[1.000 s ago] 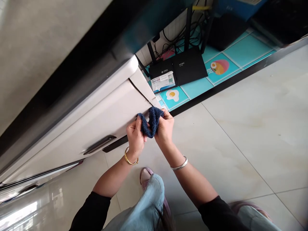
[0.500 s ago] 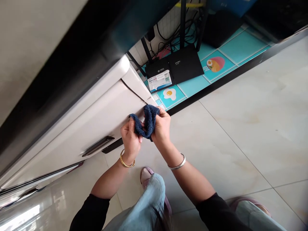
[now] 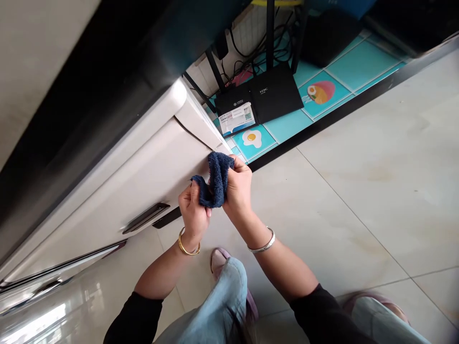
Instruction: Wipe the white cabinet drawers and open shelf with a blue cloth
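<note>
A dark blue, fluffy cloth is bunched between my two hands, at the right end of a white drawer front. My left hand pinches its lower left end, thumb on top. My right hand is closed around the right part, fingers curled into the fabric. The cloth's upper part lies against or just in front of the drawer's edge; I cannot tell whether it touches. A dark drawer handle sits to the left of my left hand.
Right of the drawer, a black router with antennas and tangled cables stands on a shelf with turquoise tile-pattern covering. A glossy dark panel runs diagonally above the drawer. Pale floor tiles lie below, with my slippered feet on them.
Both hands and the cloth have shifted slightly left. The cloth's upper part has moved a little up and left along the drawer edge, and both hands still grip it.
</note>
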{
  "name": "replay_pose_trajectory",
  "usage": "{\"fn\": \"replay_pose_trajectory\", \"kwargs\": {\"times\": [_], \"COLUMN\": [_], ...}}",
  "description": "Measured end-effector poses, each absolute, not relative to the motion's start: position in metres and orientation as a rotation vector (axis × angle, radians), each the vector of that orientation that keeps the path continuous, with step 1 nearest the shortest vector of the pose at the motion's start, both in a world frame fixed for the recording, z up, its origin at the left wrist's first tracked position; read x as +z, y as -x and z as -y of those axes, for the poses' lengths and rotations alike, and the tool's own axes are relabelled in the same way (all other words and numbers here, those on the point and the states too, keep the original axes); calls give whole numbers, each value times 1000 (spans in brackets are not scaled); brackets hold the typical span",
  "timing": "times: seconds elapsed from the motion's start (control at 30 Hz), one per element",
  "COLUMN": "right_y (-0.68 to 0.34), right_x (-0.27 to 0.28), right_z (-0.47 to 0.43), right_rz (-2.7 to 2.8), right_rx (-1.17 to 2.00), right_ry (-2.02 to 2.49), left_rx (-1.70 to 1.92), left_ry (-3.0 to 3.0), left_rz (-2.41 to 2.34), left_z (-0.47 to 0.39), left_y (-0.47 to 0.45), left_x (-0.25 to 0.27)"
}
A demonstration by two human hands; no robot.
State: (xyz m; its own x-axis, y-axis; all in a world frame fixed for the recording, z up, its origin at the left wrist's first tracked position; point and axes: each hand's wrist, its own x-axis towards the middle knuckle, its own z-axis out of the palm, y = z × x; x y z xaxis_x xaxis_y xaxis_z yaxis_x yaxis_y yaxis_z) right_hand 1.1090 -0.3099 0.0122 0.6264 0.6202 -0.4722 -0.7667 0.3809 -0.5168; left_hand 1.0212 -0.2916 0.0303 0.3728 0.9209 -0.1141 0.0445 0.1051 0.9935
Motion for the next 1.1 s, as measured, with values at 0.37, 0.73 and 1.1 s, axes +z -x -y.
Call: {"fn": "replay_pose_trajectory", "kwargs": {"times": [0.37, 0.73, 1.1], "right_y": [-1109, -1110, -1109], "right_x": [19, 26, 30], "right_z": [310, 311, 310], "right_rz": [-186, -138, -109], "right_rx": [881, 816, 806], "right_ry": [838, 877, 873], "left_rx": [799, 783, 845], "left_ry": [-1365, -1353, -1307], "left_rz": [-997, -995, -970], "left_z": [297, 303, 304], "left_y": [-1015, -1011, -1010], "left_x": [34, 32, 39]}}
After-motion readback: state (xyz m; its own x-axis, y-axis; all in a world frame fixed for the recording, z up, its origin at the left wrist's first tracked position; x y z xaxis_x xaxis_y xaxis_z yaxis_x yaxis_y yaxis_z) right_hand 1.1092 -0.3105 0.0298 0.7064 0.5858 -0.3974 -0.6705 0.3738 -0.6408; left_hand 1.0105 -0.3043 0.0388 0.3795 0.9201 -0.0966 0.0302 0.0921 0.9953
